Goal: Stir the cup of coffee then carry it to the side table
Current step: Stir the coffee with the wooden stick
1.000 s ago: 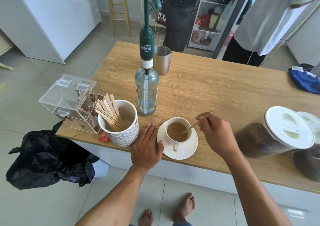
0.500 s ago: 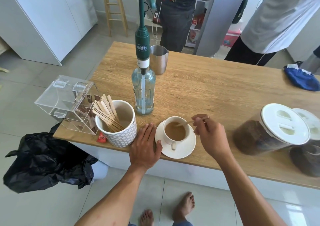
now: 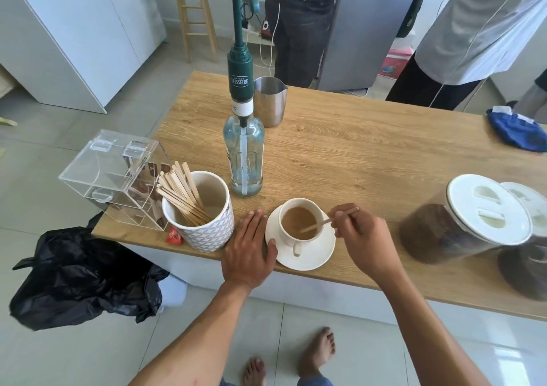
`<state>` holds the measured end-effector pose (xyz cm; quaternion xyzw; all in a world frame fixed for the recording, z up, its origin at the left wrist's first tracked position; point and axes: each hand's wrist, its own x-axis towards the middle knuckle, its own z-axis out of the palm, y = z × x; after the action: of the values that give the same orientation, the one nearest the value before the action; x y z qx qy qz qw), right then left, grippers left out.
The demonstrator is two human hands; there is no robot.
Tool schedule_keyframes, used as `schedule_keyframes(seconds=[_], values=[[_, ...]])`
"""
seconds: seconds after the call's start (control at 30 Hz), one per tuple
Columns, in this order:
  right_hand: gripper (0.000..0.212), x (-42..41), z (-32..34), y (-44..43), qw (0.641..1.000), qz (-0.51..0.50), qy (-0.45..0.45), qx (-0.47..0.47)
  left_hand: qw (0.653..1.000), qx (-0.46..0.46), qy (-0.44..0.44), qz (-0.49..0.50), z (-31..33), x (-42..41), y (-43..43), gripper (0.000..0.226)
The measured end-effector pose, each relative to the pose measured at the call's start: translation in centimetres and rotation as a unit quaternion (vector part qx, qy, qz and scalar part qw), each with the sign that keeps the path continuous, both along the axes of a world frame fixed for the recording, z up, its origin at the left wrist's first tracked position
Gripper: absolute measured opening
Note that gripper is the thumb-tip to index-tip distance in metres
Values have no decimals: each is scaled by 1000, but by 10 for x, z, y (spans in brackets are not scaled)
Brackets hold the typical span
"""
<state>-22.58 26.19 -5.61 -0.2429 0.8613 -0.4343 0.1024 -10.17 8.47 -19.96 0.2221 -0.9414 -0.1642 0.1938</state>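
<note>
On your counter (image 3: 355, 154) a glass bottle (image 3: 243, 154) with a green pump stands just in front of a steel jug (image 3: 270, 101). To your left, a patterned pot (image 3: 204, 228) holds wooden sticks (image 3: 180, 190) beside a clear plastic box (image 3: 112, 178), and a red sachet (image 3: 173, 235) lies at the pot's foot. To your right sit two white-lidded jars (image 3: 461, 223), with a blue cloth (image 3: 518, 131) further back. A black bag (image 3: 80, 276) sits below the counter's left end.

The right hand (image 3: 359, 237) pinches a wooden stirrer (image 3: 322, 223) in the coffee cup (image 3: 299, 223); the left hand (image 3: 248, 255) lies flat on the surface (image 3: 355, 154), thumb touching the saucer (image 3: 313, 260).
</note>
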Motion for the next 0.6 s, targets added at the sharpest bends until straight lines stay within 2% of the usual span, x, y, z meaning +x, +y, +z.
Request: schedule_keyframes(seconds=[0.1,0.23,0.3,0.43,0.6], values=[[29,-6,2,0,999,-39,13,-2,1000,-4,2,1,0,0,-1,55],[19,1,2,-8,1000,-11,-3,-3,1000,-8,4,1,-1,0,-1,55],[20,5,1,-6,1000,-4,-16,2,1000,-9,3,-1,-2,0,-1,55],[21,-2,2,-2,998,-59,-7,-21,1000,-16,8,0,-2,1,-2,55],[24,-3,-2,2,998,-52,-25,-4,1000,-17,19,-2,-2,-1,-1,54]])
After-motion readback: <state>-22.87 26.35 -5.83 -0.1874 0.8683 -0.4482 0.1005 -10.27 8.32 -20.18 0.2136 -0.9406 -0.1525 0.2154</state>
